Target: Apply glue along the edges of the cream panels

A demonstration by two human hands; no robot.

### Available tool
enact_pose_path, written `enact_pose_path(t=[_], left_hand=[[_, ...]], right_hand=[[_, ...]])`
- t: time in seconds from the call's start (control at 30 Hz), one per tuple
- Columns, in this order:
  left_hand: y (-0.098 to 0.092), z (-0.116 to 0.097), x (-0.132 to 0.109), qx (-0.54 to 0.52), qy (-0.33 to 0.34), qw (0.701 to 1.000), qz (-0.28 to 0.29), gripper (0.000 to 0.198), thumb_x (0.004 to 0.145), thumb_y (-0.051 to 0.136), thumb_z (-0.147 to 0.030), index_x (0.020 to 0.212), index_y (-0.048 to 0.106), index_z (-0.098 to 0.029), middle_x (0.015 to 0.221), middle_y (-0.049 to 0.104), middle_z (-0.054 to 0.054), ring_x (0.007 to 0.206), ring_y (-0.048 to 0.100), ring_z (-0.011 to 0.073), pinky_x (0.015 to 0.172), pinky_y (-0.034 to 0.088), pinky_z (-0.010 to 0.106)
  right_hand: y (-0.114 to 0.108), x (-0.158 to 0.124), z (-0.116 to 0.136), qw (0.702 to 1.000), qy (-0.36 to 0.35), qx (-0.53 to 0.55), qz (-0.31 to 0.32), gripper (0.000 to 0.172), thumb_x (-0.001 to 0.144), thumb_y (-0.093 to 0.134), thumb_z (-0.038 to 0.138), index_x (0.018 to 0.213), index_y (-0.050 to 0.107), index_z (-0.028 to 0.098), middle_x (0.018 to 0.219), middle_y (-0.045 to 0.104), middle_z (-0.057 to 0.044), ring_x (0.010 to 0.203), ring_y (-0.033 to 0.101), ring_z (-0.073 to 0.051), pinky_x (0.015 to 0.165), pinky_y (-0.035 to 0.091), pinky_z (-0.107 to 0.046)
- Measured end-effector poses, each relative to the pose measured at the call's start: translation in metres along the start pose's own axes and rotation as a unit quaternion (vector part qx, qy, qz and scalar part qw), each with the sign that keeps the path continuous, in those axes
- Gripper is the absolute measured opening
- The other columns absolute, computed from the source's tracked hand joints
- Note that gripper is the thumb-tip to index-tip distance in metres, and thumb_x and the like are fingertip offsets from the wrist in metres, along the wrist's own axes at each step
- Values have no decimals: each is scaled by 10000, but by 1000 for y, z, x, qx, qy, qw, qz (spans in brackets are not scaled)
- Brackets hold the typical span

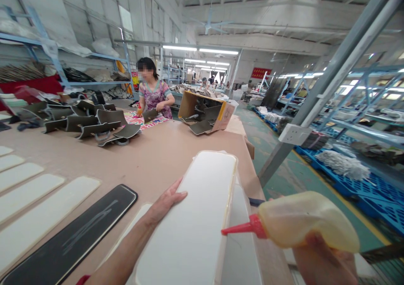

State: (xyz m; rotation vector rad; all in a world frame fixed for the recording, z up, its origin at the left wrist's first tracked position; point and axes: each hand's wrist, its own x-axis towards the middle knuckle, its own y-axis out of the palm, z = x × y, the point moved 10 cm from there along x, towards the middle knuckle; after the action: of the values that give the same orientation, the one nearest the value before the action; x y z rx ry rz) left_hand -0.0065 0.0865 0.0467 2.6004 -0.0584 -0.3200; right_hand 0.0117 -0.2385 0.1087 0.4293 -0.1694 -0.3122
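Illumination is bright and diffuse. White fluorescent tubes (pixel 179 48) run in rows overhead, and a window (pixel 126 19) at upper left glows near white. Shadows on the table (pixel 154 163) are faint and soft-edged; the right hand (pixel 322 255) appears darker beneath the translucent bottle (pixel 306 219). Wide-angle distortion stretches the outer edges, where the metal post (pixel 342 62) slants steeply. Distant background detail is soft.
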Motion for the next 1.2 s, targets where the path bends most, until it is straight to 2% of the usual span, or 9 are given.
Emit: enact_pose_path(t=[0.2, 0.37, 0.47, 0.6, 0.73, 0.83, 1.03, 1.2], left_hand=[[1, -4, 10, -9, 17, 1000, 14, 824, 777, 698, -246, 1489, 285, -229, 1154, 694, 132, 797, 720, 223, 639, 567, 262], [-3, -6, 17, -4, 15, 1000, 8, 802, 787, 668, -226, 1488, 278, -223, 1105, 709, 124, 753, 716, 208, 604, 559, 247], [-3, -8, 20, -1, 16, 1000, 2, 790, 781, 665, -225, 1480, 296, -224, 1088, 714, 118, 698, 708, 194, 578, 552, 242], [-2, -14, 23, 1, 25, 1000, -9, 785, 760, 678, -228, 1463, 332, -202, 1083, 714, 125, 669, 700, 188, 561, 547, 241], [-5, -20, 27, 4, 30, 999, -16, 800, 755, 675, -217, 1468, 314, -197, 1094, 708, 127, 685, 700, 194, 571, 559, 257], [-9, -20, 31, 8, 25, 999, -20, 782, 767, 662, -213, 1466, 313, -197, 1090, 709, 125, 664, 695, 182, 567, 562, 255], [-17, -18, 42, 7, 35, 999, -19, 797, 757, 675, -212, 1466, 311, -201, 1073, 714, 116, 614, 685, 175, 533, 558, 258], [-14, -20, 44, 0, 33, 999, -18, 780, 753, 677, -198, 1453, 333, -210, 1054, 721, 109, 618, 683, 168, 550, 557, 251]], right_hand=[[-5, -3, -9, 1000, 1, 24, 9, 590, 557, 869, 303, 1105, 665, 226, 1013, 680, -109, 884, 658, -289, 669, 592, -334], [-3, -5, -8, 999, 37, 16, -18, 688, 387, 910, 284, 1032, 681, 217, 920, 692, -101, 763, 666, -264, 683, 582, -319], [0, -5, -8, 999, 43, 9, -23, 760, 379, 919, 335, 1085, 663, 218, 884, 692, -106, 715, 665, -271, 624, 587, -331], [5, -4, -10, 999, 37, 10, -7, 733, 416, 907, 357, 1090, 659, 214, 851, 690, -104, 722, 667, -281, 613, 588, -347], [8, -6, -13, 997, 68, 15, -33, 725, 324, 924, 343, 996, 685, 215, 794, 684, -86, 710, 666, -273, 572, 582, -309], [4, -6, -10, 996, 67, 25, -60, 689, 268, 932, 309, 910, 697, 222, 782, 684, -69, 695, 661, -234, 609, 576, -269], [10, -5, -13, 998, 53, 41, -16, 584, 379, 907, 269, 921, 693, 237, 885, 688, -74, 815, 657, -239, 628, 582, -278], [10, -13, -16, 987, 110, 67, -95, 733, 151, 842, 79, 852, 688, 225, 893, 691, -65, 723, 635, -204, 554, 563, -211]])
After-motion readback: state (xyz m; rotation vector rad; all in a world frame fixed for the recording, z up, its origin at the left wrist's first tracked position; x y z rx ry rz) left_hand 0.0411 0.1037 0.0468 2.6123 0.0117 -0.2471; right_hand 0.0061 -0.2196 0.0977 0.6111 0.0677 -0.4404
